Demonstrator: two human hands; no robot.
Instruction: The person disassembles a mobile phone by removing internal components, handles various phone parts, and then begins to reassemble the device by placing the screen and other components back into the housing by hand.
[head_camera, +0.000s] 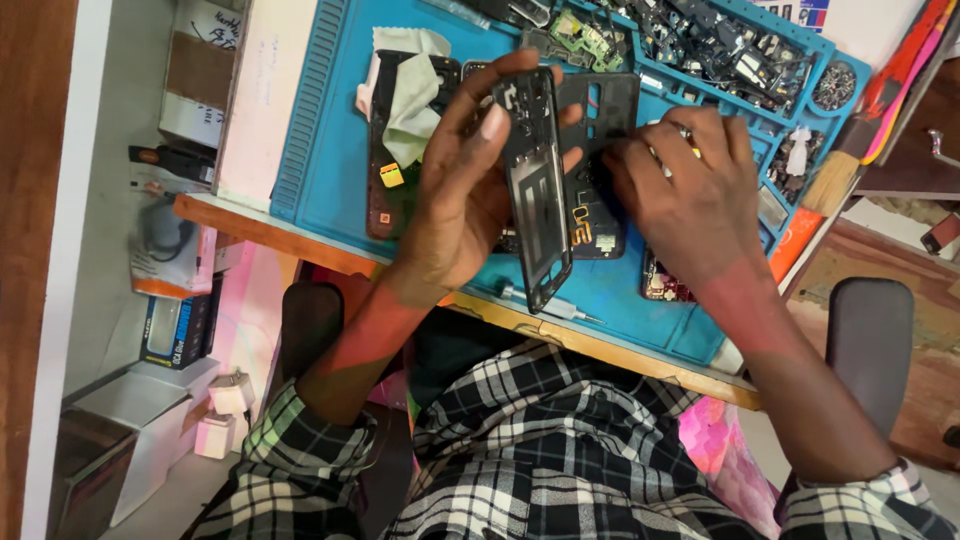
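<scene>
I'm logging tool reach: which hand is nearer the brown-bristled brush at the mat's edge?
Right. The right hand works just beside the brown-bristled brush; the left hand, holding the black phone frame, is farther off.

We see bright, even light from above, with soft shadows under the table (330, 243). A reddish cast tints both forearms. Motion blur smears the right hand (690, 195); edges bend slightly.

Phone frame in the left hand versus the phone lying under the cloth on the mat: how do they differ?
The phone frame is lifted off the blue mat, gripped by the left hand; the phone lies flat, untouched. The frame is tilted on edge with open cutouts; the phone is partly covered by a pale cloth. The right hand works at the frame's parts, not the phone. Both are dark and elongated.
</scene>
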